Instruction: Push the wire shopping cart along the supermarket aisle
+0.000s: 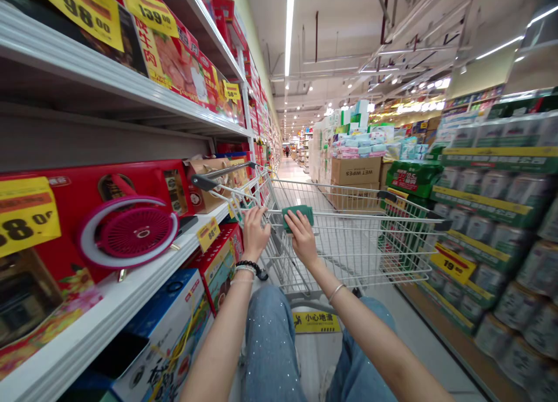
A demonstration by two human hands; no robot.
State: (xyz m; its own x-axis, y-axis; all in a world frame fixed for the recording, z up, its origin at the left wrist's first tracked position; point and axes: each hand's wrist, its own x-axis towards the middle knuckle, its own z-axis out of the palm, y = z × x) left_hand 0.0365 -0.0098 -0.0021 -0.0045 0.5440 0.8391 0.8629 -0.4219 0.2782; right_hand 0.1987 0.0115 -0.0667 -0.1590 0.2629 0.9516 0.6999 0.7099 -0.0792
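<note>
Supermarket shelves (108, 82) flank the cart (340, 251), left hand (256, 234) and right hand (303, 237) gripping its handle (349, 214).

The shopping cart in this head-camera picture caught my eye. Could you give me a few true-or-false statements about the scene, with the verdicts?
1. The left hand and the right hand rest on the handle of a wire shopping cart. True.
2. The right hand holds the pink fan. False: the fan is against a red box on the shelf at the left, and the right hand lies on a green grip on the handle.
3. A dark beaded bracelet circles the left wrist. True.
4. The person wears black trousers. False: they wear light blue jeans with sparkles.
5. A cardboard box marked WET WIPES stands beyond the cart. True.
</note>
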